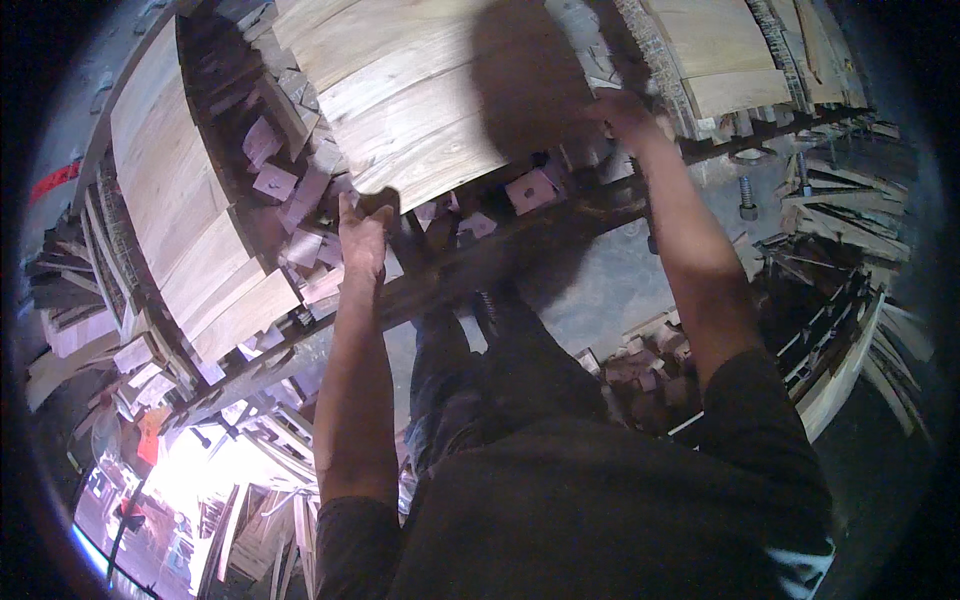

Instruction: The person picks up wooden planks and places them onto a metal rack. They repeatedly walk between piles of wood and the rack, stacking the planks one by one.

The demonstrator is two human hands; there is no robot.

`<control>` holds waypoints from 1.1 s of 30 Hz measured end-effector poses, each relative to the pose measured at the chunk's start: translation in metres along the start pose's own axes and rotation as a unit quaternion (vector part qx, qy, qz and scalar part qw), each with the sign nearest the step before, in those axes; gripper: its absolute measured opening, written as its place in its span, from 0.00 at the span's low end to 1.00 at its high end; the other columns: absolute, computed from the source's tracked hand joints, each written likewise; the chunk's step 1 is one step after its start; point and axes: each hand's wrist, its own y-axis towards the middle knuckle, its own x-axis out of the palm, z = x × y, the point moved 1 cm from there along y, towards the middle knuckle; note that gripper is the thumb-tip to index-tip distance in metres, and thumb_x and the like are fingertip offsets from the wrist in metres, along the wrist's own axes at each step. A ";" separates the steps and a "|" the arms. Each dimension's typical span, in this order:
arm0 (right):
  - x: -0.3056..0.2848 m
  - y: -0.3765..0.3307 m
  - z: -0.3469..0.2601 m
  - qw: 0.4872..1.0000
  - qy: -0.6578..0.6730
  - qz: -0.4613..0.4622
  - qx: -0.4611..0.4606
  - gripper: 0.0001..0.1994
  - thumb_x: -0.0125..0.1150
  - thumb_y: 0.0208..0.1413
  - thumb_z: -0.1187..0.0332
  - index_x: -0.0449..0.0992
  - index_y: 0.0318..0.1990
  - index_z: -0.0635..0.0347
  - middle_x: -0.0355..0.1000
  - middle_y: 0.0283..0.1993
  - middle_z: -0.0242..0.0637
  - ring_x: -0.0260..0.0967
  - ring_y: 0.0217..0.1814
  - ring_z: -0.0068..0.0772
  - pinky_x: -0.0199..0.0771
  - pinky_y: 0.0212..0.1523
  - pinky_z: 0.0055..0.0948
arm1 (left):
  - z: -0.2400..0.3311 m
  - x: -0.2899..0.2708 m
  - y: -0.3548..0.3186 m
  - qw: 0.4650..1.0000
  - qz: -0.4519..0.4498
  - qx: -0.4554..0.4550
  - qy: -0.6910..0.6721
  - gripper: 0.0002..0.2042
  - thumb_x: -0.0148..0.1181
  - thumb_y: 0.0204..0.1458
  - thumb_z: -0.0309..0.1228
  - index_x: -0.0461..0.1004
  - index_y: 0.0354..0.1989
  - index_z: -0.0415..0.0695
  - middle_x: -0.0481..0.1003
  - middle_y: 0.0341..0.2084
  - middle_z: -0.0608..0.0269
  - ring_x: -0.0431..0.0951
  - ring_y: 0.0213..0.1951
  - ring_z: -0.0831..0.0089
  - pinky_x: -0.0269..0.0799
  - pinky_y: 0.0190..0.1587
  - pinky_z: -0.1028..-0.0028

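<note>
Left hand: the left hand reaches up to the near edge of the wide wooden board; the grip is closed over that edge, fingers curled on top of it.
Right hand: the right hand rests at the board's right end, fingers bent against the edge; how tightly the grip is clenched I cannot tell, since shadow covers the fingertips.
Board position: the board lies ahead of the person, on top of a stack, above a dark wooden rail that runs slantwise across the frame.
Material: pale, smooth timber with long grain lines; the board is made of several planks side by side, and its edges bend only from the lens.
Shadow: a dark rounded shadow falls on the board's right half.
Small blocks: reddish-brown square offcuts lie heaped between this board and a second pale board to the left.
Right stack: more flat boards are piled to the right, their layered edges showing.
Open room: a grey concrete floor shows below the rail, with thin wood strips crowded along its right side.
</note>
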 end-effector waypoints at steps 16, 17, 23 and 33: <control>0.040 -0.225 0.100 0.872 -0.002 0.452 -0.185 0.15 0.57 0.61 0.66 0.76 0.51 0.66 0.76 0.47 0.43 0.72 0.50 0.37 0.72 0.52 0.39 | -0.016 0.013 0.001 0.891 0.045 -0.008 0.451 0.44 0.66 0.46 0.39 0.45 0.68 0.41 0.68 0.55 0.36 0.73 0.53 0.41 0.70 0.54 0.53; 0.061 -0.228 0.090 0.874 0.071 0.428 -0.217 0.16 0.56 0.62 0.64 0.77 0.51 0.65 0.76 0.46 0.43 0.72 0.50 0.38 0.72 0.52 0.40 | -0.023 0.009 0.005 0.895 0.034 0.007 0.444 0.43 0.67 0.45 0.39 0.46 0.66 0.41 0.69 0.54 0.36 0.74 0.52 0.41 0.71 0.53 0.52; 0.186 -0.179 0.005 0.970 0.172 0.003 -0.172 0.17 0.60 0.53 0.66 0.77 0.49 0.65 0.74 0.47 0.47 0.72 0.51 0.40 0.70 0.56 0.39 | -0.001 0.018 -0.001 0.891 0.059 0.016 0.450 0.44 0.68 0.44 0.38 0.46 0.67 0.42 0.75 0.46 0.36 0.77 0.47 0.40 0.72 0.49 0.50; 0.323 -0.023 0.054 0.870 -0.384 -0.252 -0.179 0.34 0.55 0.55 0.47 0.67 0.64 0.61 0.56 0.71 0.55 0.51 0.73 0.59 0.50 0.70 0.58 | 0.016 0.013 -0.018 0.889 0.055 0.078 0.447 0.47 0.67 0.46 0.33 0.44 0.73 0.47 0.75 0.42 0.33 0.78 0.41 0.39 0.74 0.45 0.50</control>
